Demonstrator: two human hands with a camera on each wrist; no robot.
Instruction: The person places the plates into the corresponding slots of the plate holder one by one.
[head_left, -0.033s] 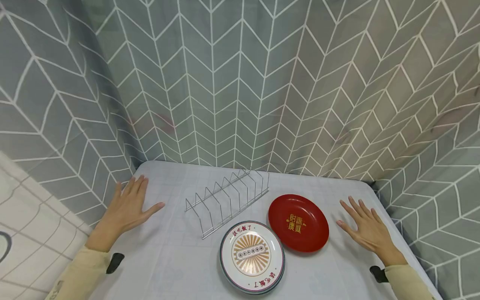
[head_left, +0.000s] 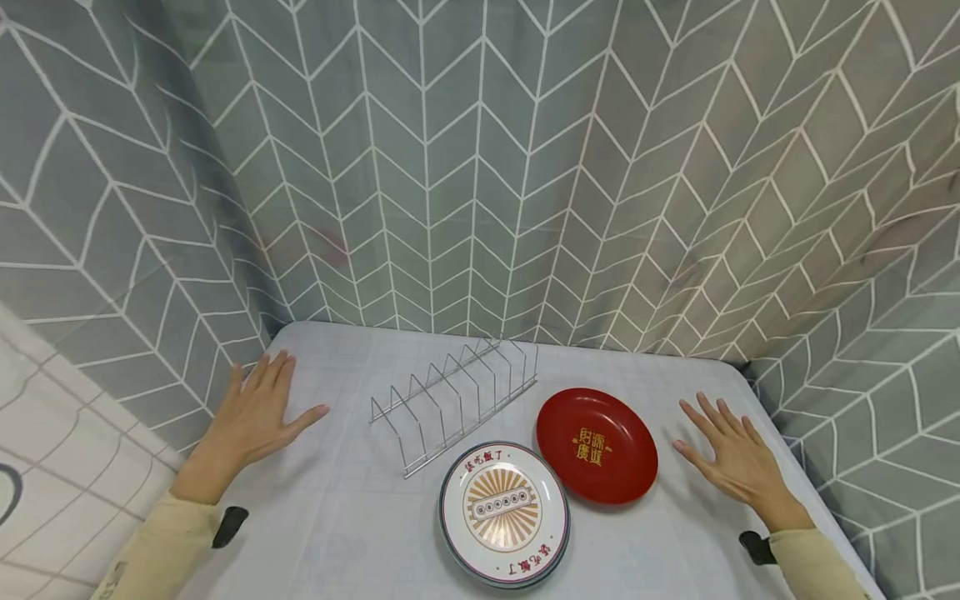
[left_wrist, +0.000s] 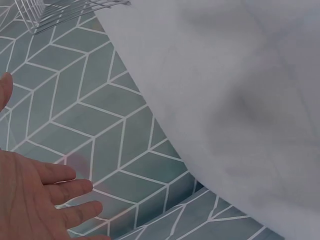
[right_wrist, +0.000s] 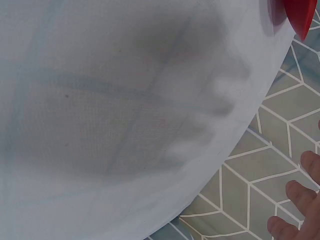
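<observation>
My left hand [head_left: 251, 415] hovers over the left side of the table with its fingers straight and thumb spread, holding nothing. Nearest to it stands a wire plate rack [head_left: 442, 396] with several upright slots, set at a slant. On the right, my right hand [head_left: 731, 458] is held palm down with fingers spread, also touching nothing. A red oval plate [head_left: 630, 433] with gold characters lies between that hand and a stack of round white plates [head_left: 551, 508] with blue rims and a sunburst print. In the left wrist view the left palm and fingers [left_wrist: 70, 191] show.
All of this stands on a table with a pale cloth [head_left: 337, 525]. Grey curtains [head_left: 450, 167] with a white chevron pattern hang behind and at both sides. White tiles [head_left: 60, 467] show at the lower left.
</observation>
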